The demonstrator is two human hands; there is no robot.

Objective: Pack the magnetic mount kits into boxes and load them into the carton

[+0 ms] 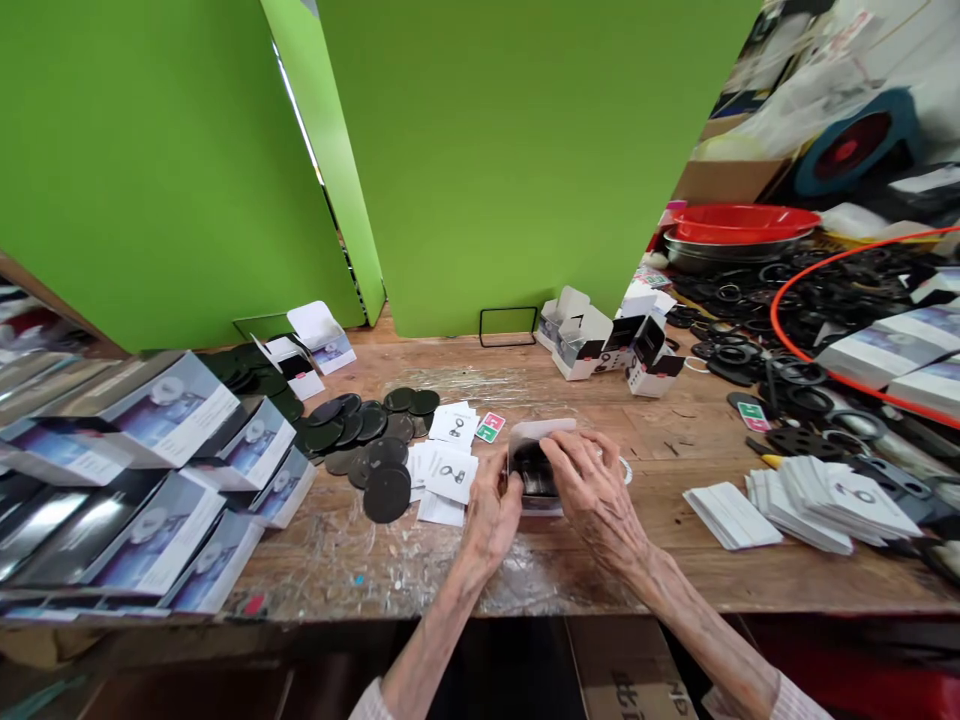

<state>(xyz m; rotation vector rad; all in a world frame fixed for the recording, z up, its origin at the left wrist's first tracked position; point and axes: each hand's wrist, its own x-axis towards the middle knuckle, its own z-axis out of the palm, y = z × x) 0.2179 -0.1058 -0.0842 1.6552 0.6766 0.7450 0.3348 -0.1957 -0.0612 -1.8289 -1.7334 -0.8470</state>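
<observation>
A small open box (541, 505) with a raised white flap sits at the front middle of the table. My left hand (493, 510) is closed on its left side, thumb at the front edge. Over the box's right side bends my right hand (596, 490), its fingertips at the opening. Something dark and shiny (532, 468) shows inside the box; what the right fingertips grip there is hidden. Part of a white ring (626, 470) shows beside the right hand. Just left of the box lie printed leaflets (451, 472) and small red-and-green cards (490, 427).
Black discs (387, 493) lie further left, beside stacked printed boxes (161, 410). Open boxes (581, 340) stand at the back near a green panel (517, 150). On the right are leaflet stacks (731, 515), piled black parts (750, 350) and a red basin (742, 220).
</observation>
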